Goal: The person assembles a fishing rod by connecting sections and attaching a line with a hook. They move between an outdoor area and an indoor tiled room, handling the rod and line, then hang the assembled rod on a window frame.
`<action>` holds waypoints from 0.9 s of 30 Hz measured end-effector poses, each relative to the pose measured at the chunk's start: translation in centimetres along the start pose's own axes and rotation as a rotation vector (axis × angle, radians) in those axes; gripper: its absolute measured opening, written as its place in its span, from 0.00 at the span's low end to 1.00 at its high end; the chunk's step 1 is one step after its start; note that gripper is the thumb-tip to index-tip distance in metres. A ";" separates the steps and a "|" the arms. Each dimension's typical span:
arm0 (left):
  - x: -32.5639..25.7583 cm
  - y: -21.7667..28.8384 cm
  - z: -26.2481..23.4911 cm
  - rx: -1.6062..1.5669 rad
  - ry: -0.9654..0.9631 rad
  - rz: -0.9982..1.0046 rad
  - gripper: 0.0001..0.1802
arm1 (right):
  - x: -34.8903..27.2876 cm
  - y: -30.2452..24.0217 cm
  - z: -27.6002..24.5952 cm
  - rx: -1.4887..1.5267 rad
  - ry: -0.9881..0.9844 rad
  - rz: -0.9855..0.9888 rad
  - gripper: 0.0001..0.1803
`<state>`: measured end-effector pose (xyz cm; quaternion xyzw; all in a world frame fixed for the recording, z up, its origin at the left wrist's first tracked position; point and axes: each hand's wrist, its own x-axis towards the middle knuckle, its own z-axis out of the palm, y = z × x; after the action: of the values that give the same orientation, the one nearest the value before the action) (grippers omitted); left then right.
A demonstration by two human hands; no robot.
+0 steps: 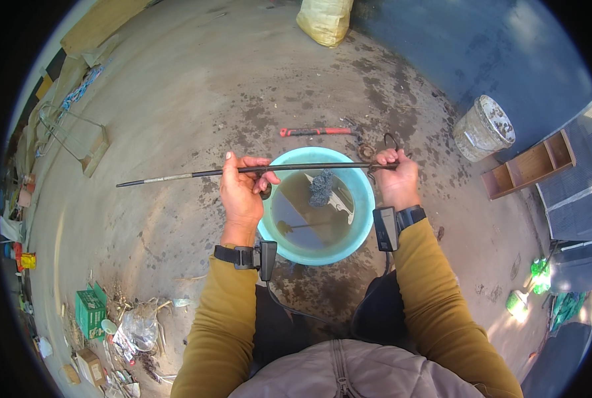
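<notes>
My two hands hold a long, thin, dark rod (296, 168) level above a basin; it looks like a steelyard beam. It tapers to the left and has a pale worn stretch there. My right hand (400, 179) is closed round its thicker end, where a curved metal hook (391, 140) sticks up. Farther along, my left hand (241, 192) grips the rod between thumb and fingers. A small dark rounded piece (266, 192) shows under those fingers. Below, the light-blue basin (317, 255) holds murky water, with a dark grey scrubbing wad (321, 188) in it.
Beyond the basin lies a red-handled tool (316, 132). At right are a dirty white bucket (485, 129) and a wooden compartment box (531, 164). A yellowish sack (324, 21) stands far off. Rubbish and a green box (91, 312) lie at lower left.
</notes>
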<state>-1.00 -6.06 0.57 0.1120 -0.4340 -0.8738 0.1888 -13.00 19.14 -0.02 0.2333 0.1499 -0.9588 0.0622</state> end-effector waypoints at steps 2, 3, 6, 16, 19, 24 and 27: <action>0.3 0.3 -0.6 -0.108 0.037 0.037 0.30 | -0.3 0.3 0.4 0.006 -0.066 0.070 0.16; 0.5 0.6 -1.1 -0.088 0.031 -0.037 0.29 | -0.7 0.5 0.5 -0.039 -0.109 0.059 0.16; 1.0 0.8 -1.7 -0.048 -0.062 -0.152 0.26 | -1.6 1.4 0.9 -0.073 -0.212 0.185 0.16; 0.5 1.2 -1.9 0.126 -0.176 -0.228 0.22 | -3.0 -0.7 2.2 -0.163 -0.447 0.112 0.13; 0.8 2.0 -2.8 0.135 -0.113 -0.169 0.18 | -2.3 -1.5 2.2 -0.172 -0.416 0.020 0.14; 0.6 2.4 -3.0 0.273 -0.055 -0.147 0.17 | -0.3 -0.8 0.5 -0.399 -0.306 -0.008 0.13; 0.4 2.9 -3.1 0.367 0.004 -0.191 0.17 | 1.3 0.8 -1.3 -0.545 -0.190 -0.007 0.12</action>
<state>0.41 -10.01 1.04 0.1870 -0.5731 -0.7936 0.0823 -13.48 18.75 -1.90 0.1166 0.3962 -0.9009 0.1333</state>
